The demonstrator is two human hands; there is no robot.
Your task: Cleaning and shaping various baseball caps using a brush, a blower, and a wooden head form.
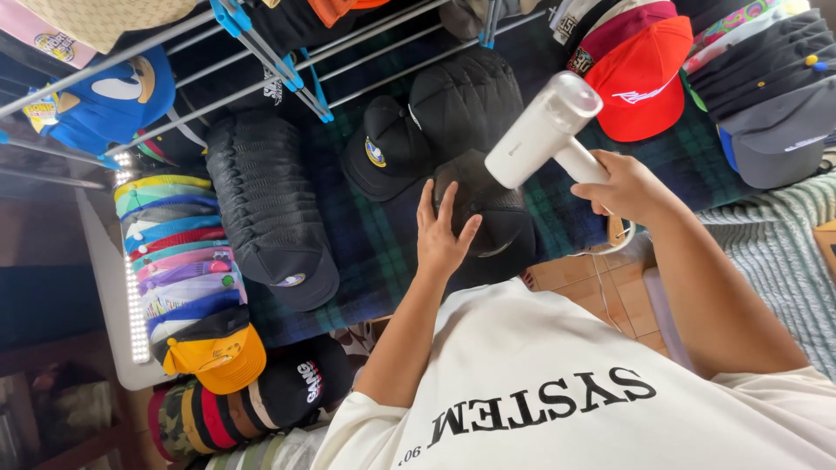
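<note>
There is one white steamer point(542, 130), one red cap point(640, 87), one yellow cap point(218, 357) and two hands. One black cap point(492, 222) lies under them.

A dark plaid cloth point(383, 252) covers the middle of the view. At ten to twelve o'clock, grey metal rails with blue clips point(261, 52) cross the top. A white strip light point(135, 296) glows at nine o'clock along a pale board. Orange floor tiles point(601, 292) show just right of centre, and a green striped cover point(775, 252) lies at three o'clock. Dark wooden furniture point(43, 409), dim and blurred, sits at eight o'clock. Light is bright and even, falling from the upper right.
</note>
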